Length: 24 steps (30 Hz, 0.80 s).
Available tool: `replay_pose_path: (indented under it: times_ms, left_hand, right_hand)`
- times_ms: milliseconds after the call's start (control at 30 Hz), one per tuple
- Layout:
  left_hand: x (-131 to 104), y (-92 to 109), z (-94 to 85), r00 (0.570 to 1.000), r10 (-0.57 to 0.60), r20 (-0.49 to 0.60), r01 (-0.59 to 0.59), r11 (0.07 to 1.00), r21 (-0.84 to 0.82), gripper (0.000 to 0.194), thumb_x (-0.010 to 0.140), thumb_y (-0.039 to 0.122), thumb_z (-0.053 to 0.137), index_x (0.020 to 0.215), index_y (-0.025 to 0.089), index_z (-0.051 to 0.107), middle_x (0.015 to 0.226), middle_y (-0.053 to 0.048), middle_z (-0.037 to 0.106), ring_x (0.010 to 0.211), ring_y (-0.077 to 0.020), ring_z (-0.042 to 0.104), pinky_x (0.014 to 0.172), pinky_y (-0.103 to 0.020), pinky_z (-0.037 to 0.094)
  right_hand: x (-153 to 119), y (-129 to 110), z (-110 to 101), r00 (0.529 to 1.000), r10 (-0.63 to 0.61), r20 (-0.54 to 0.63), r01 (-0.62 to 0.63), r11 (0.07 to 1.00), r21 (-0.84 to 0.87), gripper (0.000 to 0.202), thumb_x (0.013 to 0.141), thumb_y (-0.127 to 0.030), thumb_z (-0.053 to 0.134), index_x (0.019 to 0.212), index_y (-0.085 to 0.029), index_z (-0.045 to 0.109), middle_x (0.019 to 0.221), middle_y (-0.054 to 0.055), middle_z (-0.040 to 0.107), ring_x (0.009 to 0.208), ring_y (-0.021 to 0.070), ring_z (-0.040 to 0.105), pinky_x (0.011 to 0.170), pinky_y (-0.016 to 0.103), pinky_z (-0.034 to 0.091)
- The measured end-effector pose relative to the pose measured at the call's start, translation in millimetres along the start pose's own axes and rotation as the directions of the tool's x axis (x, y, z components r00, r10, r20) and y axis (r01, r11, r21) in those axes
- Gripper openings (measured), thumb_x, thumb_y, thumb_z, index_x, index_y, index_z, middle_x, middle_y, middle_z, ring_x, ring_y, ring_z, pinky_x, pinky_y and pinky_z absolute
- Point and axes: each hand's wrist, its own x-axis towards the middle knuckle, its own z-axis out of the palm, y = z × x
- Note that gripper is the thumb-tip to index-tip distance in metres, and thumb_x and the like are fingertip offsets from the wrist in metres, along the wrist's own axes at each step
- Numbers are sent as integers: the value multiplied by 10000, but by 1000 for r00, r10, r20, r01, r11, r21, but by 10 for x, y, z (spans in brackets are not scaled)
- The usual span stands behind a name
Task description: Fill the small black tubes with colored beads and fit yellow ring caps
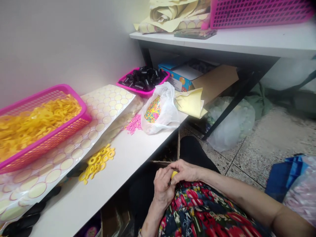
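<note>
My left hand [163, 182] and my right hand [184, 171] meet over my lap, both with fingers closed. Between them shows a small yellow piece [174, 174], pinched by the right thumb and fingers with the left fingers against it. The rest of it is hidden by the fingers. On the white table to the left lies a small pile of yellow plastic pieces with ring ends [98, 161]. Behind that pile are small pink pieces [134, 124] and a white plastic bag [166, 113] holding many-coloured beads [153, 110].
A pink basket [85, 113] of yellow pieces stands on a sticker sheet [85, 143] at left. Farther back are a pink tray [138, 89] of black cylinders [145, 79], yellow paper [191, 102] and a blue box [176, 80]. A white shelf [234, 41] stands beyond.
</note>
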Motion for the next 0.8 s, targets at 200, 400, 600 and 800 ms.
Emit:
replay_pose_path:
  times_ms: [200,400,600,800]
  left_hand:
    - [-59,70,-78,998,30,-56,-26,997,73,196,763,162,509,926,160,617,879,-105,657,667,-172,535,594,-309,414]
    - [-133,77,-87,999,26,-42,-22,996,85,178,759,176,496,895,160,609,820,-93,649,638,-173,518,586,-318,377]
    - [-93,17,-89,997,-66,-44,69,994,86,173,768,194,521,911,174,617,822,-74,647,688,-173,550,622,-317,427]
    - [-221,-126,-388,921,-277,-274,308,948,78,403,685,264,676,1072,206,582,1127,-105,560,1021,-240,540,845,-405,470]
  right_hand:
    - [23,-57,47,1000,8,14,-7,997,-80,349,539,-193,728,874,-126,655,698,-44,567,625,78,468,567,183,362]
    - [76,9,62,995,50,83,-41,994,-106,356,490,-189,757,820,-122,640,665,-52,561,602,85,479,565,196,380]
    - [179,13,43,990,45,131,-8,963,-269,332,607,-183,668,932,-142,613,780,-30,585,695,106,515,616,202,399]
    - [515,-170,-223,994,-92,-67,-29,363,-931,362,733,-160,528,1093,-121,530,1017,102,578,905,203,536,756,305,430]
